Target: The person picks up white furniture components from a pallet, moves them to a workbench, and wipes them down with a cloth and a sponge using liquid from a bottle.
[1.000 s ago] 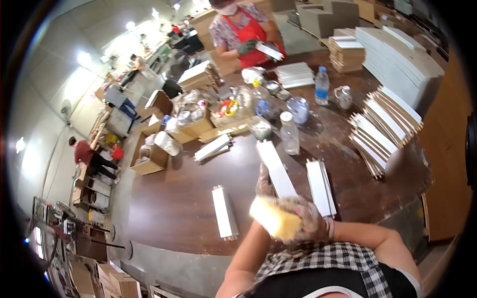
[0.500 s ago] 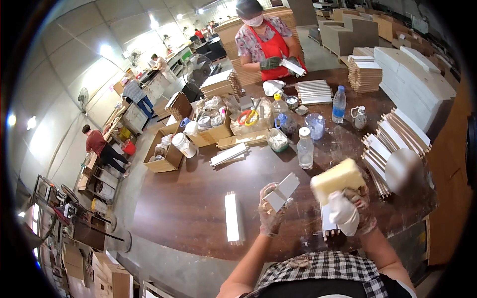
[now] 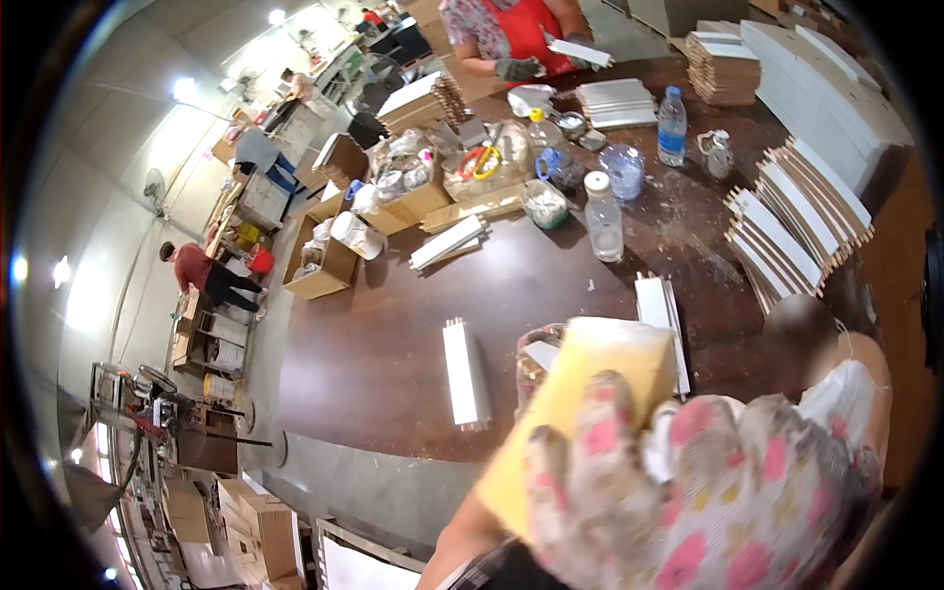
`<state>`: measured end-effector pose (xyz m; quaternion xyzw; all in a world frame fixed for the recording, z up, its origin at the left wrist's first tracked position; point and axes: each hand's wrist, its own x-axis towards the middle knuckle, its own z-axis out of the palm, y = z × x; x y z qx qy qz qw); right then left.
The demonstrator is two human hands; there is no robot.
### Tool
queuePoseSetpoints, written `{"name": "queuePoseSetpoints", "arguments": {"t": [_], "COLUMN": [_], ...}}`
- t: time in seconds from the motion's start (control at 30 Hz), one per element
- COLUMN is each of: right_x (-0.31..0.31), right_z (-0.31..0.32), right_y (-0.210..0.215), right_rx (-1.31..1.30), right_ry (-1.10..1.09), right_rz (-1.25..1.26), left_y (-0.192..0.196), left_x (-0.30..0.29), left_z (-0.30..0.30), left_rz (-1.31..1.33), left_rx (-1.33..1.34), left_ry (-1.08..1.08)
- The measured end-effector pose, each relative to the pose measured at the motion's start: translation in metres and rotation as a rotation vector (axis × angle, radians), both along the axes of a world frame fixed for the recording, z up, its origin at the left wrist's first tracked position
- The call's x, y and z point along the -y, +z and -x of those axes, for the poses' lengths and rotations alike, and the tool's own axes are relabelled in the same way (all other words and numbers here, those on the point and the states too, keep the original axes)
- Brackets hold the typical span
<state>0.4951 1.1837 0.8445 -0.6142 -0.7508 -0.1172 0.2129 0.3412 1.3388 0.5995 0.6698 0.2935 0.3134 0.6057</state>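
My right hand [image 3: 718, 501], in a stained white glove with pink and yellow spots, looms large at the lower right. Its fingers press round a yellow sponge block [image 3: 590, 393]. A bit of white cloth [image 3: 661, 444] shows between that glove and the block. Mostly behind the sponge is my left hand [image 3: 526, 379], also gloved; a pale flat piece [image 3: 541, 352] shows at it, but most of the fingers are hidden. Just beyond the sponge lie white strips [image 3: 657, 310] with brown edges. Left of my hands a white strip stack [image 3: 460, 374] lies on the brown table [image 3: 374, 393].
Bottles [image 3: 604, 218], a clear jug [image 3: 621, 172] and a jar [image 3: 546, 205] stand mid-table. Open cartons [image 3: 324, 270] of supplies sit at the far left, with orange-yellow scissors [image 3: 480, 162] nearby. Fanned strips [image 3: 801, 216] lie right. A co-worker in a red apron [image 3: 526, 34] holds a white strip opposite.
My right hand has come up close with the sponge, which now covers much of my left hand. The view has tilted downward. The strips formerly under my right hand show more fully.
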Motion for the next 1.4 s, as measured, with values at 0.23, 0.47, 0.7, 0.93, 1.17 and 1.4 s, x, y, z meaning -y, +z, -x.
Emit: {"name": "queuePoseSetpoints", "arguments": {"t": [0.23,0.47,0.7,0.93,1.17,1.4], "right_x": [0.006,-0.006,-0.040,0.005,0.000,-0.025], "right_z": [-0.010,-0.024,-0.100,-0.087,-0.069,-0.045], "right_y": [-0.022,-0.015,-0.047,-0.133,-0.158,-0.175], "right_rx": [-0.120,-0.134,-0.734,-1.419,-1.105,-1.284], "right_ry": [0.078,0.239,0.398,-0.183,-0.108,-0.083], "right_rz": [-0.044,-0.157,-0.091,-0.049,-0.116,-0.174], "left_y": [0.006,0.018,0.056,0.049,0.058,0.058], "left_x": [-0.023,-0.031,-0.026,-0.025,-0.006,-0.007], "left_z": [-0.014,-0.030,-0.037,-0.036,-0.058,-0.054], "left_rz": [-0.624,-0.586,-0.097,0.302,0.214,0.023], "left_rx": [-0.268,-0.130,0.271,0.192,0.079,0.072], "left_ry": [0.042,0.015,-0.168,-0.236,-0.111,-0.133]}}
